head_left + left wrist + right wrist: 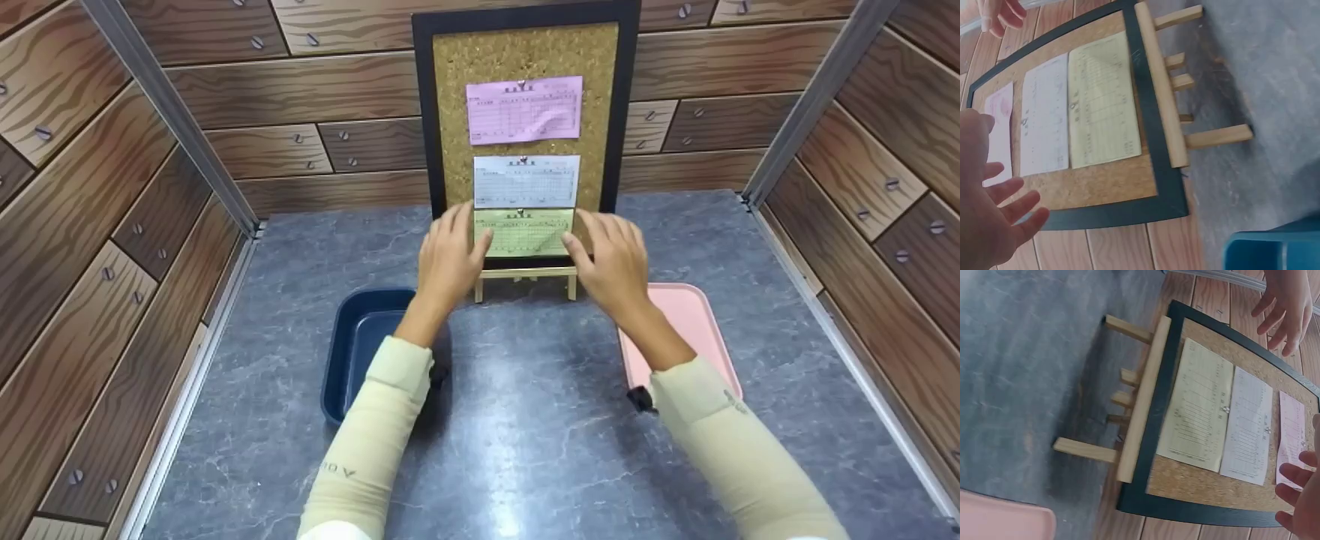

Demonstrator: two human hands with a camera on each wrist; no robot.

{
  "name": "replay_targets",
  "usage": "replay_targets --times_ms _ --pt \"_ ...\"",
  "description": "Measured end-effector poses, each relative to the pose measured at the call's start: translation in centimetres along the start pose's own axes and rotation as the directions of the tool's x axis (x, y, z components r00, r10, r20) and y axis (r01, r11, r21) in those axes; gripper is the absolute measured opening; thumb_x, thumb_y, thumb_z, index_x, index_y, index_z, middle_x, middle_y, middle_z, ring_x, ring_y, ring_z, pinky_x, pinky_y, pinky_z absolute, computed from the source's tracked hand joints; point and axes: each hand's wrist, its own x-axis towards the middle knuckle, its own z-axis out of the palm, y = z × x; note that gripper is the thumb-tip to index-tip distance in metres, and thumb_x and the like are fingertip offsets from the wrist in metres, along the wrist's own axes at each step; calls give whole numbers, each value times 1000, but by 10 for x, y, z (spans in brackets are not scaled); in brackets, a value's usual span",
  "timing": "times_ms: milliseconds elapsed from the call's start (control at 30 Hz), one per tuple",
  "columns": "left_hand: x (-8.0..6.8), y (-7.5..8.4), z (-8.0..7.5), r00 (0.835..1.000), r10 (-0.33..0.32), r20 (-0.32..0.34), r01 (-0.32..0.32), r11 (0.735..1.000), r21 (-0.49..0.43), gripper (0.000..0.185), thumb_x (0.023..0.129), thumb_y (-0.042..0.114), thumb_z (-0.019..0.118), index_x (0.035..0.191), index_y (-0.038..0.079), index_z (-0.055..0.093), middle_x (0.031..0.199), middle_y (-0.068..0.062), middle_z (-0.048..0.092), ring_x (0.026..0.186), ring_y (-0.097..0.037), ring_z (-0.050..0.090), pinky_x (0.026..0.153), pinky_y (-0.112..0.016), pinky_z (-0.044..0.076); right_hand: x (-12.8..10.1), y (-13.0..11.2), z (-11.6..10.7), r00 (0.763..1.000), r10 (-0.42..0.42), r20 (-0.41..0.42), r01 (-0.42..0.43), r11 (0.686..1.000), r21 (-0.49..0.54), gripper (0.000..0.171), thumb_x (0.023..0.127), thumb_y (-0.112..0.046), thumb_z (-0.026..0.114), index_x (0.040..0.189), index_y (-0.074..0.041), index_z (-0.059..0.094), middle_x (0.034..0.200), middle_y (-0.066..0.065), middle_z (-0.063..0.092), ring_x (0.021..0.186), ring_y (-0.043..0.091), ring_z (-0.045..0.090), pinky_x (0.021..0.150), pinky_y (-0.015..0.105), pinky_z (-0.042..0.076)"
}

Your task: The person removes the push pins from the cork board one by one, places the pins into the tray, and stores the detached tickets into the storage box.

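Note:
A black-framed cork board [454, 97] leans on a small wooden easel [525, 273]. Three printed slips are pinned down its middle: a pink slip [525, 112] at the top, a pale blue-white slip [525, 187] below it, and a green slip [523, 236] lowest, each with a pin near its top edge. My left hand [448, 259] hovers in front of the board beside the green slip's left edge, fingers loosely spread and holding nothing. On the other side, my right hand [615, 259] mirrors it near the slip's right edge, also bare, its relaxed fingers [1292, 484] visible in the right wrist view.
A dark blue tray [334, 352] lies under my left forearm, and a pink tray [709, 330] under the right one. Wood-patterned walls [322, 90] with metal corner strips enclose the grey marbled tabletop [510, 420].

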Motion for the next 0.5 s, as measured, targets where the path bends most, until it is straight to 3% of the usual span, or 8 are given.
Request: replay_targets --times_ms 300,500 --pt "37 7 -11 998 -41 -55 33 991 -132 50 104 37 54 147 12 50 144 -10 54 132 -27 51 110 -41 44 39 -7 -2 995 -60 -75 61 998 13 43 100 -37 61 129 -6 65 123 14 67 117 33 56 108 47 39" --pt "60 10 -15 996 -64 -57 55 986 -157 48 104 36 55 145 12 52 142 -9 56 130 -26 52 110 -39 44 62 -12 -1 987 -118 -112 119 993 -6 43 100 -37 61 127 -5 65 119 14 68 111 33 58 102 46 43"
